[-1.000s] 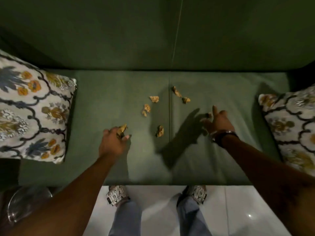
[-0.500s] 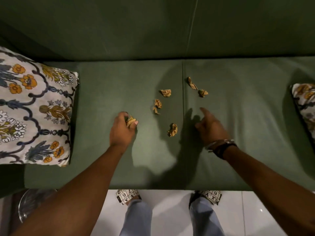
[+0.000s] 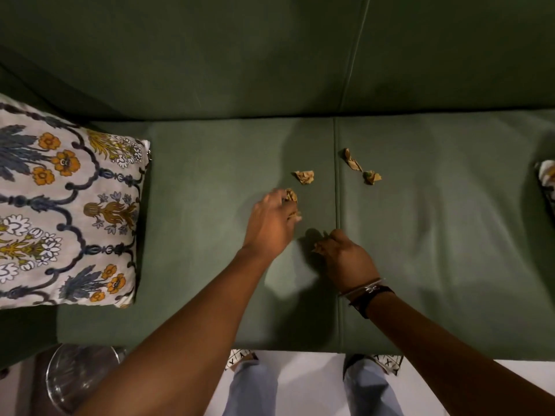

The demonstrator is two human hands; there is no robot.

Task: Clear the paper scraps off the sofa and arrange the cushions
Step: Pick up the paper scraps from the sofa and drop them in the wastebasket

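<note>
Crumpled brown paper scraps lie on the green sofa seat (image 3: 450, 235). My left hand (image 3: 271, 223) is closed around scraps (image 3: 292, 196) at its fingertips, left of the seat seam. Just right of it, my right hand (image 3: 345, 253) is pinched on another scrap (image 3: 319, 249) by the seam. Beyond the hands lie one loose scrap (image 3: 304, 177), a long twisted scrap (image 3: 352, 159) and a small scrap (image 3: 372, 177). A floral cushion (image 3: 66, 205) rests flat at the seat's left end. Only the edge of a second floral cushion (image 3: 548, 178) shows at the right.
The sofa backrest (image 3: 270, 55) rises behind the seat. A glass bowl-like object (image 3: 81, 376) sits at the lower left by the sofa front. My legs and patterned slippers (image 3: 387, 363) stand on the white floor below the seat edge.
My left hand moved right and forward with its scrap, onto the scrap pair near the seam. My right hand closed on the scrap nearest the front. The view shifted left.
</note>
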